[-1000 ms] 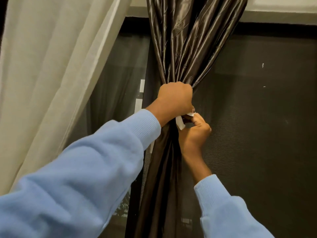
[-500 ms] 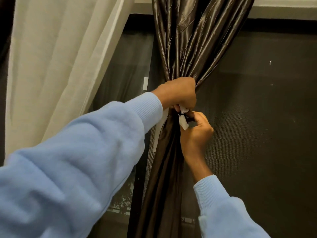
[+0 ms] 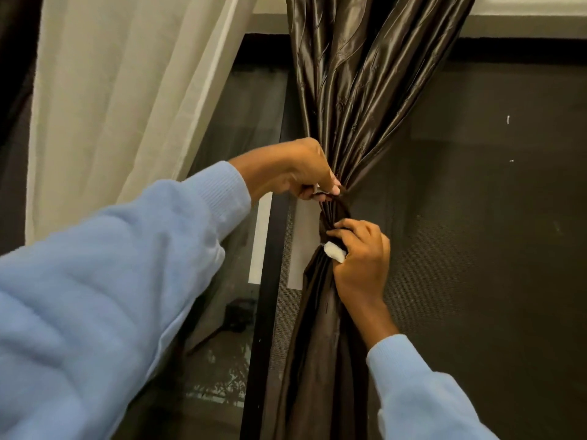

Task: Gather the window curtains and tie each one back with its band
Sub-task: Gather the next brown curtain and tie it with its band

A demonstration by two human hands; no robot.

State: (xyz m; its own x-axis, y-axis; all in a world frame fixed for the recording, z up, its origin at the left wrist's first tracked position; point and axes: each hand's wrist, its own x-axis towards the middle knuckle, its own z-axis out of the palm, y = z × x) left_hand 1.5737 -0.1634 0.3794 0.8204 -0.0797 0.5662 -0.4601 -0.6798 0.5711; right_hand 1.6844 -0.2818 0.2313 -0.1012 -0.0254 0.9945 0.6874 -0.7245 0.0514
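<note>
In the upper left of the frame the cream curtain (image 3: pixel 127 90) is hanging loose and spreading toward the left edge. No band is showing on it, so I am judging it not yet gathered or tied.

Moving right, the left hand (image 3: pixel 292 169) is reaching out of a light blue sleeve (image 3: pixel 127 265) at mid-frame. Its curled fingertips are pinching a small pale end (image 3: pixel 320 193) of the band, right against the brown curtain (image 3: pixel 359 90). That curtain is running from top centre to bottom centre and is being squeezed into a narrow waist at mid-frame, where the dark band (image 3: pixel 338 211) is wrapping round it.

Just below and to the right of the waist, the right hand (image 3: pixel 362 262) is curling its fingers round the band's white tab (image 3: pixel 334 251) and leaning on the bunched folds. Farther right, a dark screen (image 3: pixel 476 249) is filling the frame.

By my reading, the gathering of the brown curtain is done and the band is already round it. The two ends are sitting apart, one in each hand, so the fastening is looking unfinished. After that, the cream curtain is waiting for the whole routine. Whether more curtains are hanging outside the frame, I cannot tell.
</note>
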